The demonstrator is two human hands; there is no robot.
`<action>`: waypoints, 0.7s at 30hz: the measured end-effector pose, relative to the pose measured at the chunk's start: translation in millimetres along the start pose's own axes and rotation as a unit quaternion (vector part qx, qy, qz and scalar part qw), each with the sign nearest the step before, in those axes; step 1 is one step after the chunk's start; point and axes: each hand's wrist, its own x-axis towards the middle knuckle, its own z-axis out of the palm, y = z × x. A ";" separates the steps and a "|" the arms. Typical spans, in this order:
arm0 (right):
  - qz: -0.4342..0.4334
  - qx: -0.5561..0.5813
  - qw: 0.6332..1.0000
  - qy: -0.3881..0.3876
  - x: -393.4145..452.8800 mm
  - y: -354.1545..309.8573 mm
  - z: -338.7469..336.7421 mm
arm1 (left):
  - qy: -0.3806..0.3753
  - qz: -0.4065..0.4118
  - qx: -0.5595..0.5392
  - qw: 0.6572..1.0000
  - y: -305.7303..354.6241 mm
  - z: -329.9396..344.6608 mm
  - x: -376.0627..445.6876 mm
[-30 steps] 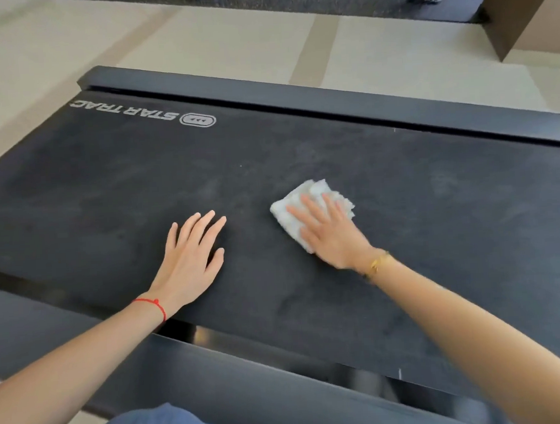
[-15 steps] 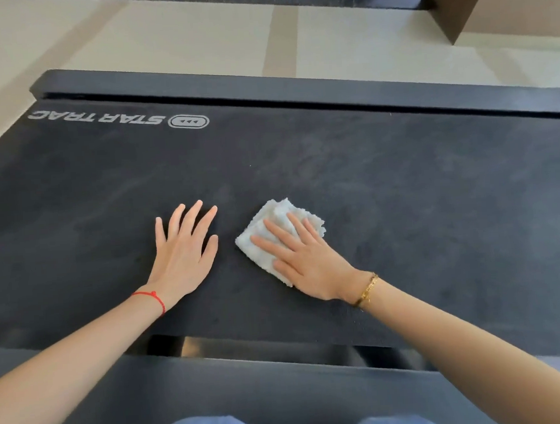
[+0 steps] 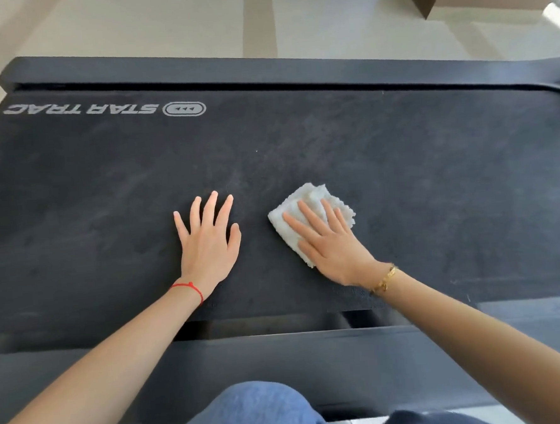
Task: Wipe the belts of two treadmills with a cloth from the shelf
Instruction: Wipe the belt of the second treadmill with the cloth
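Belt: the dark treadmill belt (image 3: 401,178) fills most of the view, dusty and streaked, with pale smears across its middle.
Logo: white STAR TRAC lettering (image 3: 102,112) sits upside down near the belt's far left corner.
Cloth: a folded white cloth (image 3: 307,203) lies on the belt, nearer its near edge than its far edge and about midway along the visible stretch — its far corner shows beyond the fingertips.
Right hand: the right hand (image 3: 331,244) lies flat on the cloth, fingers straight and slightly fanned, palm pressing it onto the belt; a gold bracelet (image 3: 386,279) circles the wrist.
Left hand: the left hand (image 3: 208,245) rests flat on the bare belt just left of the cloth, apart from it, fingers spread — a red string (image 3: 190,288) is round the wrist.
Near rail: the black side rail (image 3: 86,387) runs along the belt's near edge, both forearms crossing over it.
Knees: blue trousers (image 3: 251,413) show at the bottom edge.
Floor: pale floor (image 3: 162,25) lies beyond the far rail (image 3: 263,68).
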 end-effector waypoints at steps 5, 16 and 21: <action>-0.054 0.018 0.998 0.007 -5.1 7.4 7.5 | 0.019 0.007 0.008 1.000 -3.8 6.1 0.5; 0.018 -0.033 0.999 0.035 40.9 15.9 0.5 | 0.044 -0.022 -0.019 0.999 2.0 3.5 -1.7; -0.086 0.009 0.996 0.006 -34.8 4.7 10.6 | 0.061 -0.028 -0.024 0.997 1.7 3.9 -3.0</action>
